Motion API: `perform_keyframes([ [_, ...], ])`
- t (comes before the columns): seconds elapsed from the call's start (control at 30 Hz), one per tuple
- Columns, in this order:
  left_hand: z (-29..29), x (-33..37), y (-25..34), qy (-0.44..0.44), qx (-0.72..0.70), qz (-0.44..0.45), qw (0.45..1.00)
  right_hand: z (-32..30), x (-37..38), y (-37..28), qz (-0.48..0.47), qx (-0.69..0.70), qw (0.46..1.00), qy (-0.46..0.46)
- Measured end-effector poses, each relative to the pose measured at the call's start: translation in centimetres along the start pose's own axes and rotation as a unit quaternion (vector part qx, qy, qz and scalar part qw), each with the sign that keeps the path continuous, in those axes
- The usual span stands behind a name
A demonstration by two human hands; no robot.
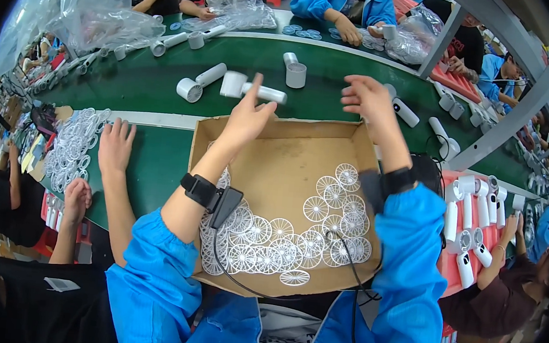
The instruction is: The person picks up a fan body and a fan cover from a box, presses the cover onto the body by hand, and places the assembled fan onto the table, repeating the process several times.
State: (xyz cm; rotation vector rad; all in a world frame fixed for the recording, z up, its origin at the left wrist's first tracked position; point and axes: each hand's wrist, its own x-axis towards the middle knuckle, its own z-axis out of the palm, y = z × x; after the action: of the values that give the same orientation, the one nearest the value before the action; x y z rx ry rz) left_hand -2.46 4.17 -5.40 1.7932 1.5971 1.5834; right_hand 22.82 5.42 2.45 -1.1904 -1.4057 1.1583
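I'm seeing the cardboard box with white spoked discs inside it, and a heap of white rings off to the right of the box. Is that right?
Not quite: the heap of white rings is to the left of the cardboard box, as the head view shows. The white spoked discs are indeed inside the box.

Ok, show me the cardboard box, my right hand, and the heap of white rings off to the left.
Cardboard box [281,175]: head view, its bare inner floor.
Right hand [372,103]: head view, back of the hand.
Heap of white rings [73,147]: head view, the heap's middle.
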Motion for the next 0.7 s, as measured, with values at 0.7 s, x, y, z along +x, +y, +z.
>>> perform_keyframes([
  [0.7,-0.9,-1.0,6.6,-0.357,-0.380,-0.203,0.829,-2.2,1.9,-3.3,0.063,-0.232,0.953,-0.182],
])
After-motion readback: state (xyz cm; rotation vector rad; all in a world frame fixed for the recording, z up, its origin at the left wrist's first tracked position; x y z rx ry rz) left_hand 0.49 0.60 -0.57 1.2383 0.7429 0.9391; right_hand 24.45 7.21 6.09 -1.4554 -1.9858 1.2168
